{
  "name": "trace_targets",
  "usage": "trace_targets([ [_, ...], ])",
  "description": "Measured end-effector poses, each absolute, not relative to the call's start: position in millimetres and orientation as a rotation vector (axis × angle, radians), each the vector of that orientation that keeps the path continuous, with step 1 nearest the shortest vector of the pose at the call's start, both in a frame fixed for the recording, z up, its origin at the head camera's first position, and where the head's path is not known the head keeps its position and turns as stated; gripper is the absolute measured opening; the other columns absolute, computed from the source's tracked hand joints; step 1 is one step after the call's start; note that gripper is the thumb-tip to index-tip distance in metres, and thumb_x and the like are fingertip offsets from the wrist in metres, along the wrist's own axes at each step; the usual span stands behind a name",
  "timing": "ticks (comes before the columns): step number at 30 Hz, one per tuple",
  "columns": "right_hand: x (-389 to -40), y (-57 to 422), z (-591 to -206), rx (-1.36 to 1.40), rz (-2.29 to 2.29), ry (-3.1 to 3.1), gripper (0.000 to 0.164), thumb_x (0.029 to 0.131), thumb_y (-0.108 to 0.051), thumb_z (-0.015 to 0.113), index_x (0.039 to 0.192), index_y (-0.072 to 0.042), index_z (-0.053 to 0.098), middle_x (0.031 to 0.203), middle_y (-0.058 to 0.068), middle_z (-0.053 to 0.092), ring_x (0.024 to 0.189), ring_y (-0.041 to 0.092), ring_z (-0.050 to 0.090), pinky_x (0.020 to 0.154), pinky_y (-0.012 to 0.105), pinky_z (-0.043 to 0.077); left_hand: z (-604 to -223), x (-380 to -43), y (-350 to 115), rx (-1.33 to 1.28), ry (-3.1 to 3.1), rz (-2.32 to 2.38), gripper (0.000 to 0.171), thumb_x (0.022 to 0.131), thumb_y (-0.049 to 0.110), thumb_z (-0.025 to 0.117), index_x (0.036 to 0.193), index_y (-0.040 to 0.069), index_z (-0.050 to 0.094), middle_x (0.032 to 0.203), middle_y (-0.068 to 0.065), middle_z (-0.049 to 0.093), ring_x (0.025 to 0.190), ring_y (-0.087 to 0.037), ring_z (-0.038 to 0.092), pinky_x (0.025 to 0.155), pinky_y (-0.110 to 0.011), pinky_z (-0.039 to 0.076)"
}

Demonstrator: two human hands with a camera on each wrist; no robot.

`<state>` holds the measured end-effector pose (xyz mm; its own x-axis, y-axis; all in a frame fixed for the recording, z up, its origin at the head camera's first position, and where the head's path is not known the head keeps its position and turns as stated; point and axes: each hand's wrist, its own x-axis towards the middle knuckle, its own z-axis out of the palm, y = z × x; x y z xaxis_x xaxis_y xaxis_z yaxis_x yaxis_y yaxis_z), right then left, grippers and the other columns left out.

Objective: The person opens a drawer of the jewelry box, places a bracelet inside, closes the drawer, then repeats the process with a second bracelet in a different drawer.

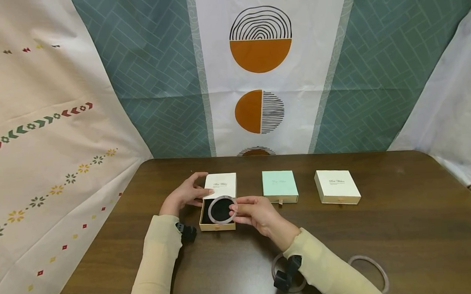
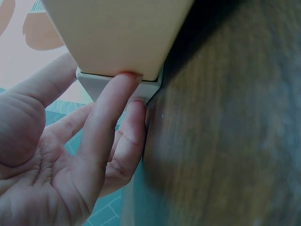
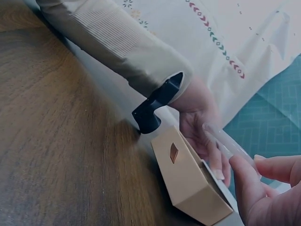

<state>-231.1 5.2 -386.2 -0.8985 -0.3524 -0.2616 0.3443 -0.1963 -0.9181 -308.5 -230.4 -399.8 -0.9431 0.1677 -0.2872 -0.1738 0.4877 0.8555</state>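
Observation:
A translucent pale bangle [image 1: 209, 211] is pinched at its right side between the thumb and fingers of my right hand [image 1: 258, 214]. It is over the pulled-out drawer [image 1: 217, 227] of a white jewellery box [image 1: 222, 182], whose inside is lined in black. Around the box's left side, my left hand [image 1: 185, 194] holds the sleeve. In the left wrist view, the left thumb [image 2: 106, 117] presses where the drawer meets the sleeve. From the right wrist view, the bangle [image 3: 228, 141] appears nearly edge-on, tilted above the cream drawer [image 3: 188, 179].
A mint green box [image 1: 279, 183] and another white box [image 1: 337, 184] stand closed to the right. Near the front, one bangle [image 1: 298, 289] lies partly under the right wrist and another bangle [image 1: 376, 266] lies by the right forearm. Patterned cloth hangs behind the brown table [image 1: 412, 227].

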Motion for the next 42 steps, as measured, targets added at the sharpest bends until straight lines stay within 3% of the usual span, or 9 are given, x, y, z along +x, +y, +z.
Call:
trace_targets([
  [28, -240.8, -6.9, -394.8, 0.019, -2.147, 1.669, 0.031, 0.089, 0.006, 0.060, 0.118, 0.016, 0.054, 0.089, 0.013, 0.068, 0.073, 0.016, 0.068, 0.072, 0.030, 0.058, -397.2, -307.3, -230.4, -0.013, 2.401, 1.434, 0.073, 0.088, 0.019, 0.070, 0.148, 0.016, 0.028, 0.107, -0.021, 0.055, 0.085, -0.022, 0.063, 0.069, -0.037, 0.059],
  [42, -245.4, -11.3, -398.8, -0.002, -2.100, 1.702, 0.035, 0.088, 0.006, 0.061, 0.120, 0.017, 0.053, 0.109, 0.030, 0.063, 0.074, 0.015, 0.068, 0.070, 0.027, 0.058, -396.4, -306.4, -228.8, -0.015, 2.392, 1.453, 0.073, 0.088, 0.017, 0.069, 0.148, 0.016, 0.027, 0.108, -0.022, 0.055, 0.083, -0.021, 0.064, 0.069, -0.037, 0.059],
])
